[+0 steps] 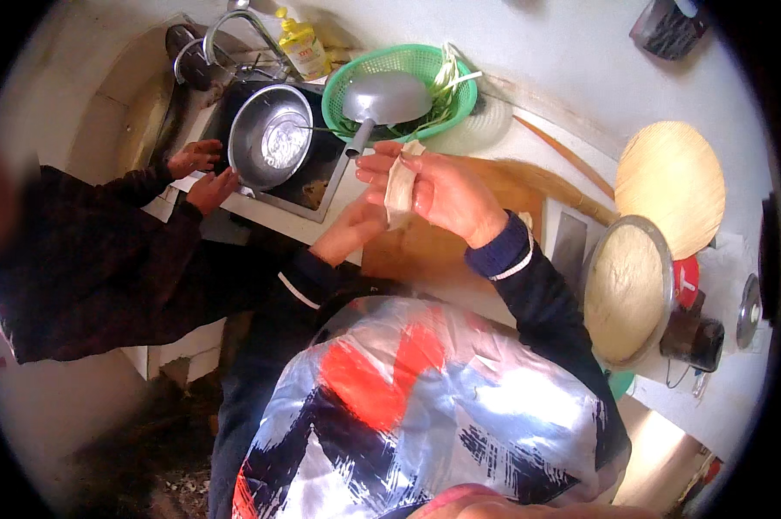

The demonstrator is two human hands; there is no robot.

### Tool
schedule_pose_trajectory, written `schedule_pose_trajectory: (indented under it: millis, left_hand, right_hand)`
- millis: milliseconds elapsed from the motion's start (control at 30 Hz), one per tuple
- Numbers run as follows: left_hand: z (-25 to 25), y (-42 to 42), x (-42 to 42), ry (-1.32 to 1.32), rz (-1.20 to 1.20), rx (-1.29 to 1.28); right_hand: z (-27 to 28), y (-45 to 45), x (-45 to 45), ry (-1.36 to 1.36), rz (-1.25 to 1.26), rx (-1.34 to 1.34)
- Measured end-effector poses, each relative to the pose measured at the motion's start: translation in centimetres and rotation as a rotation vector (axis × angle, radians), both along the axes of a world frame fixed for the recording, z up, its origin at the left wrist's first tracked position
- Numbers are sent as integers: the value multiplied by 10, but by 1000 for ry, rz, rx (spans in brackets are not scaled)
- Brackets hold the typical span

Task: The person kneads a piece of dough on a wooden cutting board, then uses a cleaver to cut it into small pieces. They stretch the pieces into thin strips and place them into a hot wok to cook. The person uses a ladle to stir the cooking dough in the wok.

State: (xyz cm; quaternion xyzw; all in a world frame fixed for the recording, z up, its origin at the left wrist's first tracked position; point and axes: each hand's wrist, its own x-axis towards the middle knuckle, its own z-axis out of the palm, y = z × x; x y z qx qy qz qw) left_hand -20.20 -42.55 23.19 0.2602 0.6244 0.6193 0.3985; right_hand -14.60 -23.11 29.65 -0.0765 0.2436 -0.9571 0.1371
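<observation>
A pale, elongated piece of dough (400,187) lies across the fingers and palm of my right hand (445,194), which is raised over a wooden board (397,256). Beside it my left hand (351,230) reaches up to the dough's lower end; its fingertips are partly hidden, so its grip on the dough is not clear. Just beyond my hands, a metal scoop (390,97) rests on a green plastic basket (335,97) holding green-stemmed vegetables (449,78). To the right, a large metal bowl (668,292) holds a mass of dough (626,292).
At left, another person's hands (202,172) are at a metal basin (234,139) over the sink, below a faucet (254,23) and a yellow pump bottle (304,48). A cleaver-like metal blade (569,240), a wooden stick (562,156) and a round woven lid (669,188) lie at right.
</observation>
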Motion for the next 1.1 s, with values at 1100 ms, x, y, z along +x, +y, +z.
schedule_pose_trajectory:
  millis: [1100]
  left_hand:
    - [71,-32,-24,-50,116,-203]
  right_hand:
    - [-115,25,-53,-196,-209,111]
